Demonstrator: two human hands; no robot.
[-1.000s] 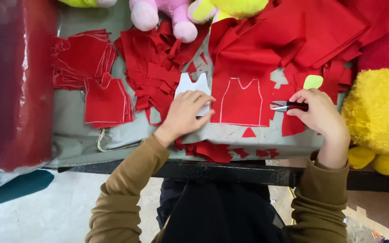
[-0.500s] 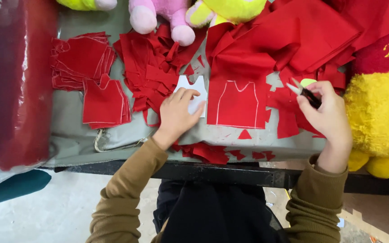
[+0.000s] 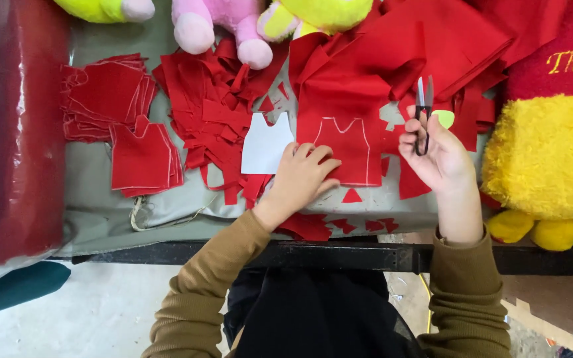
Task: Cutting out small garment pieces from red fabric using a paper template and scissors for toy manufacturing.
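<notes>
My left hand (image 3: 303, 176) rests flat on the table, its fingers on the lower left edge of a red vest-shaped fabric piece (image 3: 346, 149) marked with white chalk lines. A white paper vest template (image 3: 266, 143) lies just left of that hand. My right hand (image 3: 440, 158) is raised to the right of the piece and grips small black thread snips (image 3: 423, 113), blades pointing up and away. A pale green chalk piece (image 3: 444, 119) lies beside the snips.
A stack of cut red vest pieces (image 3: 144, 159) and a pile of red squares (image 3: 104, 93) lie at the left. Red scraps (image 3: 217, 113) and folded red cloth (image 3: 426, 40) cover the middle. A yellow plush toy (image 3: 545, 159) stands at the right, a pink one (image 3: 223, 26) behind. A dark red roll (image 3: 8, 132) lies at far left.
My right hand lifted the snips off the fabric's right edge and turned them upright. My left hand slid from the white template onto the red piece's left side.
</notes>
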